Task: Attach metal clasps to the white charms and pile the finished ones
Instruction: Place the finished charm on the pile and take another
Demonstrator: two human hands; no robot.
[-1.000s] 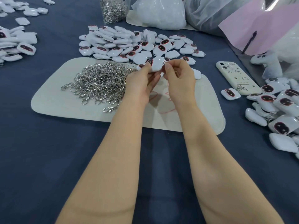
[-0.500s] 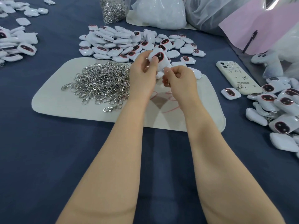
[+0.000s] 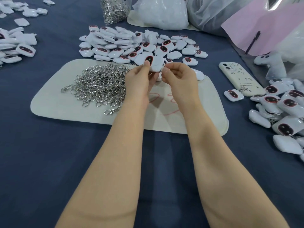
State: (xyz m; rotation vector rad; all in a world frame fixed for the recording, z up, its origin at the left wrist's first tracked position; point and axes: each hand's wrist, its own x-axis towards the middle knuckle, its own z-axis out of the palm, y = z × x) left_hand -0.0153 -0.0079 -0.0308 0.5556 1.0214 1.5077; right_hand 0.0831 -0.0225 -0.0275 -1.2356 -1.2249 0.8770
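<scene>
Left grip (image 3: 141,78) and right grip (image 3: 179,74) share one charm (image 3: 155,63).
Left holds it, thumb on its dark face; right pinches its edge, above the mat (image 3: 65,109).

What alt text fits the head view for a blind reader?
A left hand grips a white charm over a beige mat while the right hand pinches at its edge. Clasps lie heaped on the mat; charm piles lie behind and to the right.

Forearms bare to frame edge. Left hand (image 3: 139,79) & right hand (image 3: 179,78) bare too, w/ short plain nails.
</scene>
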